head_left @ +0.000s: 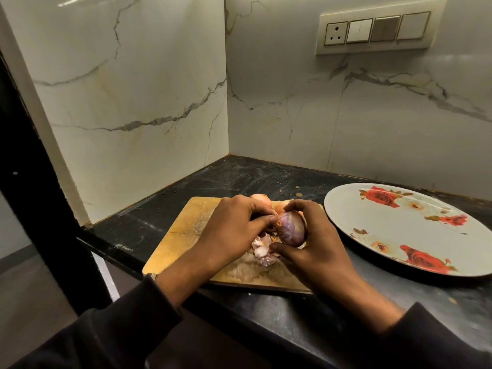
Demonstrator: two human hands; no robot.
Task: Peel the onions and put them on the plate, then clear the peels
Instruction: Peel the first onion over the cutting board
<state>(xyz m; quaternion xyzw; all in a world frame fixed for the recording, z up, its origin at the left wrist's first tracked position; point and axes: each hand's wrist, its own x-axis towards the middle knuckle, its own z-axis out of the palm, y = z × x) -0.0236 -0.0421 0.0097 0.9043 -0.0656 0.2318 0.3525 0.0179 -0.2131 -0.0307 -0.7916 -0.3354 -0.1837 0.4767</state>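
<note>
My right hand (316, 243) is shut on a purple onion (291, 229), mostly peeled, held just above the wooden cutting board (181, 235). My left hand (231, 230) pinches a strip of papery skin at the onion's left end. Loose peels (262, 249) lie in a small heap on the board under my hands. Another onion (262, 199), still in its orange skin, shows partly behind my left hand. The white plate with red roses (372, 230) lies to the right on the counter and holds no onions.
The black stone counter (266, 177) ends at marble walls behind and to the left. Its front edge runs diagonally below the board. A switch panel (375, 30) is mounted high on the back wall.
</note>
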